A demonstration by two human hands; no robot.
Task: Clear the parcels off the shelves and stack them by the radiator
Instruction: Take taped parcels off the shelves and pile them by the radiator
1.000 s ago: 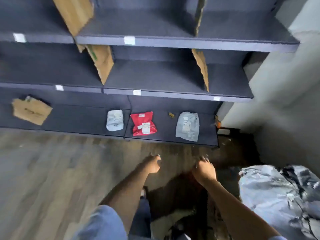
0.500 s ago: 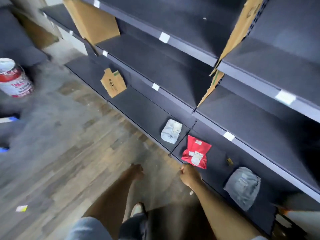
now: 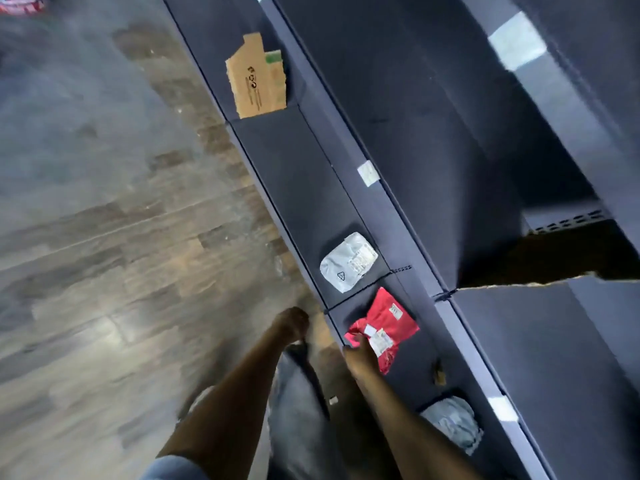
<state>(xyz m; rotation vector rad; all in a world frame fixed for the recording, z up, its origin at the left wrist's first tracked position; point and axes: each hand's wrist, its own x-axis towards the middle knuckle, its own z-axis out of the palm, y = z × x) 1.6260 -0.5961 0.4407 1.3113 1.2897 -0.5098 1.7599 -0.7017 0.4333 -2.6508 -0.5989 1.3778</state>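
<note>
Three soft parcels lie on the dark bottom shelf (image 3: 294, 174): a white one (image 3: 348, 263), a red one (image 3: 391, 323) with white labels, and a grey one (image 3: 453, 424) nearest me. My right hand (image 3: 360, 356) is closed on the red parcel's near corner, which is crumpled under the fingers. My left hand (image 3: 291, 325) hangs over the floor just left of the shelf edge, fingers curled, with nothing clearly in it. No radiator is in view.
A flat cardboard piece (image 3: 258, 81) lies farther along the bottom shelf. A small brown scrap (image 3: 440, 374) sits between the red and grey parcels. Upper shelves overhang on the right, with a cardboard divider (image 3: 554, 265). Wood-look floor spreads to the left; a red-and-white bucket (image 3: 20, 5) stands far off.
The view swung and closed in on the bottom shelf. My right hand went from the shelf's front edge onto the red parcel and took hold of its corner. The left hand stayed beside the shelf.
</note>
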